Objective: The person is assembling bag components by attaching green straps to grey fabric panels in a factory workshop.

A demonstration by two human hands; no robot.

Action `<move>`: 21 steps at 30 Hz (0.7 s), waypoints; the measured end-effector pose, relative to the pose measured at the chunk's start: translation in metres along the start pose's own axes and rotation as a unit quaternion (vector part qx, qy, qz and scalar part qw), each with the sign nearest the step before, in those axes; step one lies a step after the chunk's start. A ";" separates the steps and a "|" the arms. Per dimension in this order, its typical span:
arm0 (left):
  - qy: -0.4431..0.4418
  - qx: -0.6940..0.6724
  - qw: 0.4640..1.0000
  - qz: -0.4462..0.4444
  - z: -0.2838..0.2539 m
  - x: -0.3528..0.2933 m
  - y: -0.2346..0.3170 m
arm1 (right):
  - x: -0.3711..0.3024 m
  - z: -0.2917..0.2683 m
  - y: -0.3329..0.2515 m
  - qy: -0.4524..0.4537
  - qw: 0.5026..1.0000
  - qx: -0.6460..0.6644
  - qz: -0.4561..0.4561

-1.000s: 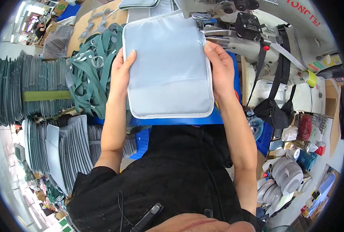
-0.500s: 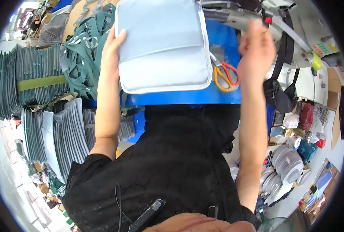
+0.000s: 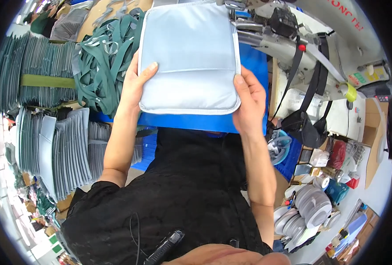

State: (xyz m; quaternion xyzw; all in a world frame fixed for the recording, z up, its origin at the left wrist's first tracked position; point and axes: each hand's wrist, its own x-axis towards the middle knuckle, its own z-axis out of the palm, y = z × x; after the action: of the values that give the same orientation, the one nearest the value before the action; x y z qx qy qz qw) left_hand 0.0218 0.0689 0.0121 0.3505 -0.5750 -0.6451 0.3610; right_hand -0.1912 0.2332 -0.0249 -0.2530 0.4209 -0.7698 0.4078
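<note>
A light grey padded fabric panel [image 3: 187, 53] with rounded corners and a pale bound edge is held over the blue work surface [image 3: 182, 121]. A seam runs across its lower half. My left hand [image 3: 137, 84] grips its left edge, thumb on top. At the lower right edge, my right hand [image 3: 249, 97] pinches the panel, its thumb on the face and the fingers partly behind. The panel's far right edge lies by the metal presser area of a sewing machine [image 3: 332, 26]; whether it sits under the foot I cannot tell.
Left of the panel is a tangled heap of green straps [image 3: 107, 66]. Stacks of dark green panels [image 3: 46, 59] and grey panels [image 3: 70, 150] stand further left. Black straps [image 3: 308, 79] hang at the right, above a light-blue basket [image 3: 279, 145] and large white spools [image 3: 313, 205].
My right hand has come down and left from beside the machine to grasp the panel's right edge. Orange-and-red-handled scissors, visible before on the blue surface, are now out of sight.
</note>
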 end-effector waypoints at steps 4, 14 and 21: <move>0.017 -0.026 0.999 0.012 -0.004 0.001 0.003 | 0.003 0.014 0.007 0.012 0.986 0.166 0.020; 0.009 0.007 0.999 0.035 -0.008 0.056 0.019 | 0.054 0.022 0.009 0.003 0.981 0.191 0.033; -0.027 -0.013 0.998 0.058 0.006 0.094 0.019 | 0.070 -0.007 -0.017 0.048 0.998 0.037 0.019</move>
State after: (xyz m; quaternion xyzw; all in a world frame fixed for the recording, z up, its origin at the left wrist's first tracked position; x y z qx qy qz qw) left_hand -0.0284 -0.0112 0.0279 0.2944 -0.5958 -0.6394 0.3866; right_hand -0.2409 0.1823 -0.0110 -0.1925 0.4155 -0.7882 0.4111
